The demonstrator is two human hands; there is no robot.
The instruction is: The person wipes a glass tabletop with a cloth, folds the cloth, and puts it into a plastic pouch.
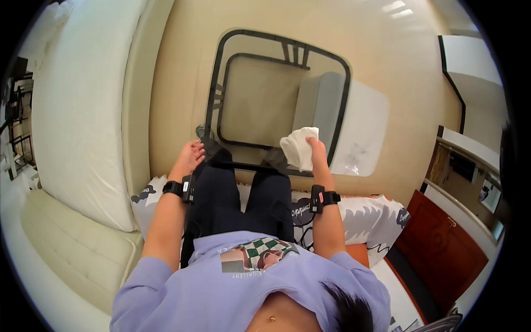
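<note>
My right hand (317,152) grips a folded white cloth (297,147), with the thumb lying on top of it. The cloth is over the near right part of a glass-topped table (344,94) with a dark rim; whether it touches the glass I cannot tell. Just outside the table's near left corner is my left hand (191,156), its fingers loosely bent and a little apart, holding nothing. A black band with a small box sits on each wrist.
A pale bed or couch (83,110) runs along the left, with a cushioned bench (83,243) nearer. Under me is a seat with a patterned grey and white cover (354,216). A red-brown cabinet door (442,246) stands at the right. Beige shiny floor (182,66) surrounds the table.
</note>
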